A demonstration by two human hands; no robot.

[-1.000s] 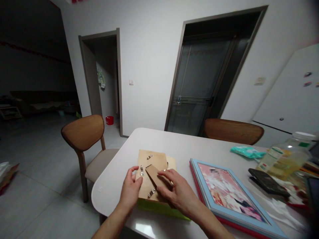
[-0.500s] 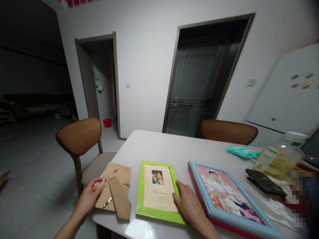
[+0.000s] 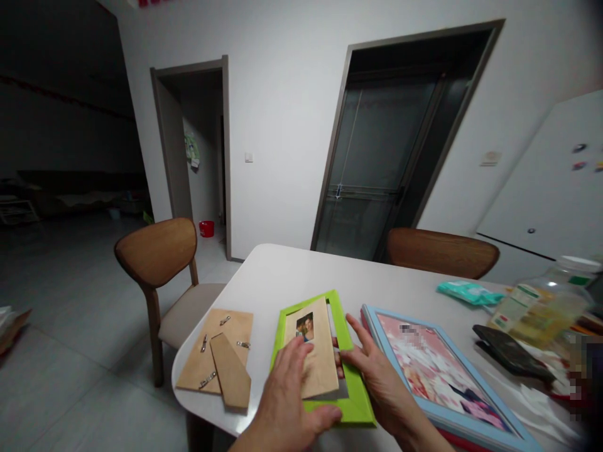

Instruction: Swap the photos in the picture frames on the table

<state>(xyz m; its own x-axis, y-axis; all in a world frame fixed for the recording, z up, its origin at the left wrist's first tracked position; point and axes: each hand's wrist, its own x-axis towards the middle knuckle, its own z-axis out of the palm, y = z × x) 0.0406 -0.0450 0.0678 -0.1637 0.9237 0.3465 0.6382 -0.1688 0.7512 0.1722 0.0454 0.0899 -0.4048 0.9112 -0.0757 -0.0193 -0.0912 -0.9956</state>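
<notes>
A lime green picture frame (image 3: 360, 402) is tilted up off the table, its right side raised. Inside it a cream mat card (image 3: 323, 370) with a small photo (image 3: 304, 326) sits askew, leaving a gap along the right. My left hand (image 3: 294, 392) lies over the card and the frame's lower edge, fingers spread. Gripping the frame's right side is my right hand (image 3: 384, 383), some fingertips showing through the opening. A brown backing board (image 3: 200, 361) with metal clips and a stand leg (image 3: 230, 376) rests at the left.
Right of my hands lies a larger blue frame (image 3: 471, 358) on a red one. Beyond it are a teal packet (image 3: 468, 292), a dark phone-like object (image 3: 513, 358), white tissues and a jug of yellow liquid (image 3: 537, 307). Wooden chairs (image 3: 160, 251) stand at the white table (image 3: 301, 267).
My left hand has left the backing board and moved right onto the card. My right hand has lifted the green frame's right side, and the card has shifted inside it.
</notes>
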